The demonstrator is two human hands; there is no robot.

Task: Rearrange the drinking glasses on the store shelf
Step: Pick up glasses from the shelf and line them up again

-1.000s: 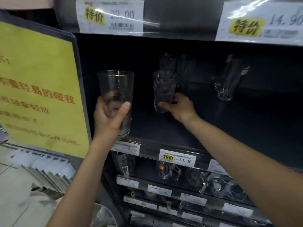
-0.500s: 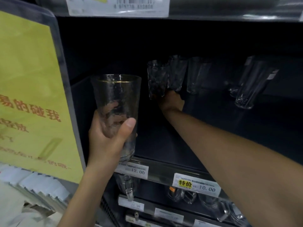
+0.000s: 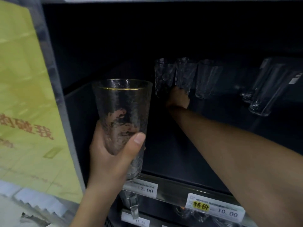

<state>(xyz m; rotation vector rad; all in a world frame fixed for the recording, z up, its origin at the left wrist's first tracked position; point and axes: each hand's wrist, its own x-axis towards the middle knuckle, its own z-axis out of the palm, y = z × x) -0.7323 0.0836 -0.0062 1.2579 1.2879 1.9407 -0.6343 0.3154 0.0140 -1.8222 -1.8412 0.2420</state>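
Left hand (image 3: 111,154) is gripping the gold-rim tumbler (image 3: 122,112) round its lower half, thumb across the front and fingers wrapped behind. It's holding it upright in the air just in front of the shelf (image 3: 188,145) edge, above the 12.00 tag (image 3: 146,188). Reads as parking it out of the way while the other hand is working, mouth up, base clearing the lip. Right hand (image 3: 178,97) is reaching deep to the back of the shelf and sitting at the foot of the small glass (image 3: 164,76) at the left end of the back row. Its fingertips are hiding behind the glass bases, so I can't tell whether it's gripping or just nudging. Low contact looks deliberate: working at the foot is moving a glass without tipping it. Beside it two more small glasses (image 3: 186,72) are standing upright, close together. Well apart to the right, tall glasses (image 3: 268,86) are standing as their own group. My guess: it's squaring the small row first, with the tumbler going in at front-left afterwards. Shelf is dark, smooth and dimly lit, so clear glass is reading poorly. Room is looking like a store aisle: yellow sign (image 3: 24,95) in a clear holder left of the bay, 10.00 tag (image 3: 216,207) on the rail, more glassware (image 3: 131,203) on the shelf below.
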